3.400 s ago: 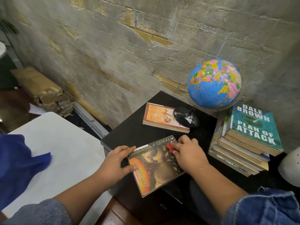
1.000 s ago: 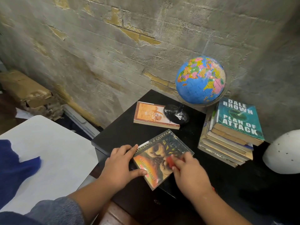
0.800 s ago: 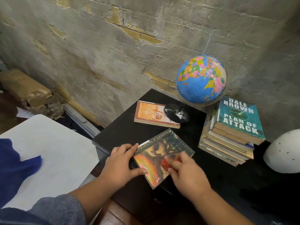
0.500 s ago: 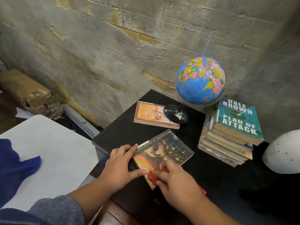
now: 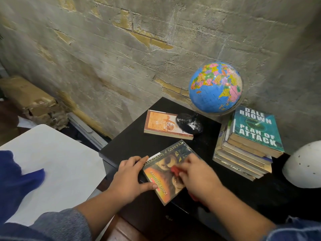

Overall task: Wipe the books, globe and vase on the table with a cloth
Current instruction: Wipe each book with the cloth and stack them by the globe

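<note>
While right hand (image 5: 196,176) presses, cloth (image 5: 174,169) underneath

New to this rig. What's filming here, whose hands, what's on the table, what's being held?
There is no robot: a person wears a wide-angle camera on the head, looking forward and down at their own bare hands. The left hand presses on the edge of the Guardians of Ga'Hoole book, steadying it on the black table. The right hand holds a red cloth against the cover; it is motion-blurred. Behind lie an orange book, a globe on a black stand, and a book stack topped by Plan of Attack. A white rounded object shows at the right edge, maybe the vase.
</note>
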`<state>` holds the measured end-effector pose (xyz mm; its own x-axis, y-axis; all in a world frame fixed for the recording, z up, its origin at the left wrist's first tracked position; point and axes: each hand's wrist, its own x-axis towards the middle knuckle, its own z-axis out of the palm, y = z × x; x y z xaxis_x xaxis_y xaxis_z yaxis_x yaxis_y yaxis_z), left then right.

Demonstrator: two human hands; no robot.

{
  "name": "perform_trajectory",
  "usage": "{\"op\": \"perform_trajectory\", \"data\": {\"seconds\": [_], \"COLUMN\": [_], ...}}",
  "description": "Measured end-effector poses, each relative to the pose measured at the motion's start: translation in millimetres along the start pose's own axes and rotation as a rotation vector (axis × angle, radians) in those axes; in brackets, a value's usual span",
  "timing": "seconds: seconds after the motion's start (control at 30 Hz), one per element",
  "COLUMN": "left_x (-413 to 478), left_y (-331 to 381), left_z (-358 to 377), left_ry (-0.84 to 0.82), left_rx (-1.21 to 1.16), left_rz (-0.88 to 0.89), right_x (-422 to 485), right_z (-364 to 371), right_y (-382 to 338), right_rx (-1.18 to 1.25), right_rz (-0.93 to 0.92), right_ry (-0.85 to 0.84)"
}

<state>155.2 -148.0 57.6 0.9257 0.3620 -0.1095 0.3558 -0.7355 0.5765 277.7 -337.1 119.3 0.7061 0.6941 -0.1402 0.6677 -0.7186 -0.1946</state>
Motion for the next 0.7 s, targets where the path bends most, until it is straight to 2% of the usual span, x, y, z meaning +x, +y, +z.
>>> {"op": "perform_trajectory", "data": {"seconds": [0.07, 0.17, 0.3, 0.37, 0.43, 0.5, 0.63, 0.7], "left_x": [-0.1, 0.2, 0.0, 0.1, 0.1, 0.7, 1.0, 1.0], "left_y": [-0.6, -2.2, -1.6, -0.9, -1.1, -1.9, -1.8, -1.8], "left_z": [0.1, 1.0, 0.8, 0.8, 1.2, 1.8, 1.6, 0.4], "left_ry": [0.001, -0.001, 0.0, 0.002, 0.001, 0.002, 0.006, -0.003], "left_rx": [0.001, 0.003, 0.003, 0.004, 0.001, 0.002, -0.01, -0.008], "left_rz": [0.0, 0.003, 0.004, 0.009, 0.012, 0.006, 0.005, 0.008], "right_x": [12.3, 22.5, 29.6, 33.8, 32.2, 26.6, 11.0, 4.5], "right_z": [-25.3, -64.6, -79.9, -61.8, -34.0, -7.8, 8.4, 9.0], "right_y": [8.0, 10.6, 9.4, 15.7, 23.9, 29.4, 9.1, 3.2], "right_rx": [0.22, 0.454, 0.677, 0.62, 0.435, 0.223, -0.059, -0.053], "right_rz": [0.087, 0.057, 0.061, 0.116, 0.134, 0.049, -0.144, -0.229], "right_ry": [0.129, 0.371, 0.467, 0.404, 0.174, -0.05, -0.026, -0.046]}}
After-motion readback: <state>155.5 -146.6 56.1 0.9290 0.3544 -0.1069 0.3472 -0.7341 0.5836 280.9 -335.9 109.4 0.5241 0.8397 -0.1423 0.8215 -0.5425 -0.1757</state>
